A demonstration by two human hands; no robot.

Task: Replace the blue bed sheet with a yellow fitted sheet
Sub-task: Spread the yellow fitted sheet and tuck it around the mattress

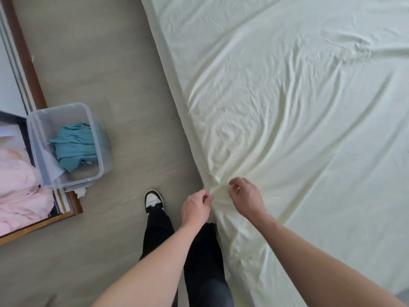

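Observation:
The pale yellow fitted sheet (pixel 287 96) covers the bed across the right side of the view, with creases fanning out from a bunched spot at the bed's left edge. My left hand (pixel 195 207) pinches the sheet's edge at that bunch. My right hand (pixel 245 197) rests on top of the bunch just to the right, fingers curled into the fabric. The blue bed sheet (pixel 76 147) lies crumpled inside a clear plastic bin (pixel 42 138) on the floor at the left.
Grey floor (pixel 124 107) runs between the bed and the bin. A wooden-framed drawer or box (pixel 39 224) with pink bedding (pixel 20 191) sits at the far left. My legs and one black-and-white shoe (pixel 153 199) stand beside the bed edge.

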